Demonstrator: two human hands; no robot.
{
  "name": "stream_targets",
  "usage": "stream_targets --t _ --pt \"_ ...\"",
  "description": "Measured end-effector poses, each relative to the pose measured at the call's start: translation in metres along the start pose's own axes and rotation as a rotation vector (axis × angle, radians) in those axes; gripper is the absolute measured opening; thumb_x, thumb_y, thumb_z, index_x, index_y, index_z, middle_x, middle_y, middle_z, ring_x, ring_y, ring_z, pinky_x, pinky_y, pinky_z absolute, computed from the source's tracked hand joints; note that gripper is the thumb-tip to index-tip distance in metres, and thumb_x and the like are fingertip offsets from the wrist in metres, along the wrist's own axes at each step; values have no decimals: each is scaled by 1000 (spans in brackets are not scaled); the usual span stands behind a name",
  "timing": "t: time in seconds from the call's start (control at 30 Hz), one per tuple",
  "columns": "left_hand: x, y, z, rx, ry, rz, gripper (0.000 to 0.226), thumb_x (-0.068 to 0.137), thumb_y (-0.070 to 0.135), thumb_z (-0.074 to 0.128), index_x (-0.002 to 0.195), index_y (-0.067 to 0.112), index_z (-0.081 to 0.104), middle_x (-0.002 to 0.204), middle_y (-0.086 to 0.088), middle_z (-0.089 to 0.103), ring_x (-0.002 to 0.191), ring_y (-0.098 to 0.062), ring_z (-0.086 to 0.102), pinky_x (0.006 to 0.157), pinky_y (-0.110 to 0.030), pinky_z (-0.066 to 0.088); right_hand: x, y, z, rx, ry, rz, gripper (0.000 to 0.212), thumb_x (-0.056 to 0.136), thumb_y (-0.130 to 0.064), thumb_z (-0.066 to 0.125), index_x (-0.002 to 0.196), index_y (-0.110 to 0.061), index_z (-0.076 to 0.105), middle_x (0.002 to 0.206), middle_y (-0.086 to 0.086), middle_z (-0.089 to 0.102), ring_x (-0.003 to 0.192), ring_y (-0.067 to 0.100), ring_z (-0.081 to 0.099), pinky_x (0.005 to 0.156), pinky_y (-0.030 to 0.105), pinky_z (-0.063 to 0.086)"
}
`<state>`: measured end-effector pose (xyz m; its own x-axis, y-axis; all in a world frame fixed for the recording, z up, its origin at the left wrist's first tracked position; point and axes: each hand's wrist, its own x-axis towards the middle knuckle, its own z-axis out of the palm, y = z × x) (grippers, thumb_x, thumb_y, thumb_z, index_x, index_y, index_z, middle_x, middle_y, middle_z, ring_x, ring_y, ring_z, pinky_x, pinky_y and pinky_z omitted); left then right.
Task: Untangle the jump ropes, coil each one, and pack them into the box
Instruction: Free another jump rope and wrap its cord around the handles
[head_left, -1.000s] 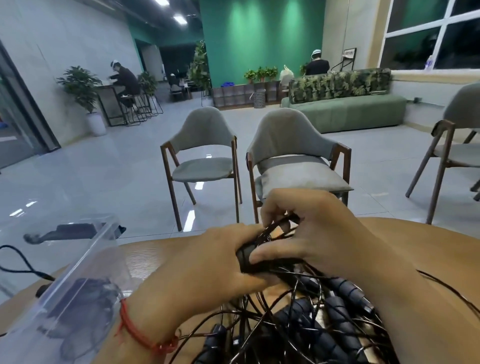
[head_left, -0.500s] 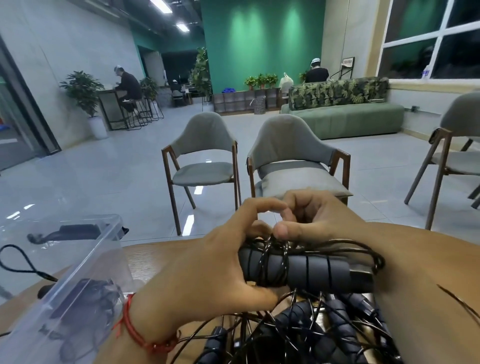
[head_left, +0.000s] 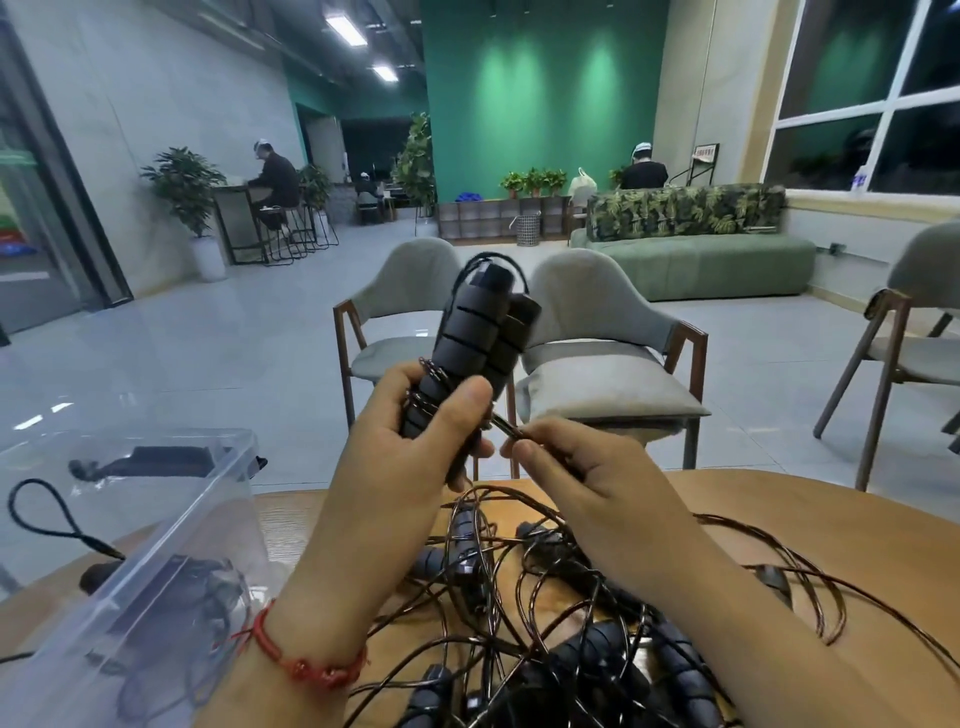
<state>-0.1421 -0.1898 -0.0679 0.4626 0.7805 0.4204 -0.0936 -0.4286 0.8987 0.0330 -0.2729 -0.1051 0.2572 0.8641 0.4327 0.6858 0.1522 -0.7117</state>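
My left hand (head_left: 410, 447) grips a pair of black ribbed jump-rope handles (head_left: 475, 332), held upright above the table with thin cord wound round their lower part. Just to the right, my right hand (head_left: 587, 473) pinches the dark cord (head_left: 506, 427) that leads off the handles. Below both hands a tangled heap of black handles and thin dark cords (head_left: 530, 623) lies on the round wooden table (head_left: 810, 525). The clear plastic box (head_left: 135, 525) stands at the left, with a coiled black rope inside.
Two grey chairs (head_left: 592, 332) stand just beyond the table's far edge, a third at the right (head_left: 914, 332). Cord loops spread right across the tabletop (head_left: 810, 587). A black looped strap (head_left: 47, 514) lies by the box. People sit far off in the room.
The handle pair lay level between both hands; now my left hand has raised it upright and higher. My right hand has left the handles and holds the cord beside them.
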Motion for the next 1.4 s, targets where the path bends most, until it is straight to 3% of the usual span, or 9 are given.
stream_targets --t 0.3,0.5,0.63,0.83,0.9,1.07,1.17,1.3,1.4 --pt "4 -7 3 -26 153 -44 41 88 65 61 113 33 61 92 -5 71 74 -20 73 60 -34 58 0 -20 -23 163 104 11 33 101 -45 65 75 -25 70 58 -13 55 58 2 51 60 9 39" --pt "7 -11 0 -60 168 -81 38 107 58 47 114 24 62 97 -15 68 68 -21 68 49 -30 48 -5 -31 -24 160 51 -33 31 101 -45 65 79 -26 75 62 -3 58 58 6 50 59 14 41" --pt "5 -11 0 -15 121 -93 42 99 53 40 114 19 61 93 -23 67 63 -16 65 48 -28 47 -6 -37 -25 131 79 -78 29 101 -45 66 81 -27 76 61 -8 59 60 8 54 60 13 41" --pt "0 -13 5 223 -104 -101 13 107 51 49 111 47 60 94 -1 72 72 -13 72 58 -24 57 -7 -39 -31 33 43 -144 33 100 -50 69 77 -27 73 63 -6 60 60 15 57 55 18 38" --pt "-1 -14 4 318 -242 -98 23 101 62 49 119 53 60 100 6 75 85 -8 75 66 -26 62 -5 -38 -35 38 48 -141 28 97 -50 73 76 -31 73 64 -10 63 62 12 61 56 16 41" --pt "-5 -3 -1 492 -414 -54 36 97 73 36 126 68 55 112 30 71 103 14 65 71 -5 51 -2 -34 -46 -8 112 -209 34 84 -57 84 70 -29 72 64 -3 65 63 19 62 54 31 49" --pt "-8 3 -3 454 -491 -47 35 102 68 37 131 65 56 122 28 70 114 10 63 78 -6 51 0 -32 -54 -37 103 -231 37 81 -63 83 70 -30 73 65 -4 63 62 20 59 52 32 47" --pt "-11 3 -4 498 -560 -2 31 97 55 72 126 52 63 104 11 74 95 -11 75 82 -34 61 2 -28 -55 -77 21 -238 40 81 -68 80 71 -31 71 69 -4 64 67 21 61 58 45 53" --pt "-13 7 -3 567 -594 52 34 86 55 83 115 51 67 96 13 74 86 -9 74 75 -28 61 2 -28 -54 -71 -62 -245 38 81 -62 83 68 -29 69 67 -4 61 65 22 58 57 40 50"
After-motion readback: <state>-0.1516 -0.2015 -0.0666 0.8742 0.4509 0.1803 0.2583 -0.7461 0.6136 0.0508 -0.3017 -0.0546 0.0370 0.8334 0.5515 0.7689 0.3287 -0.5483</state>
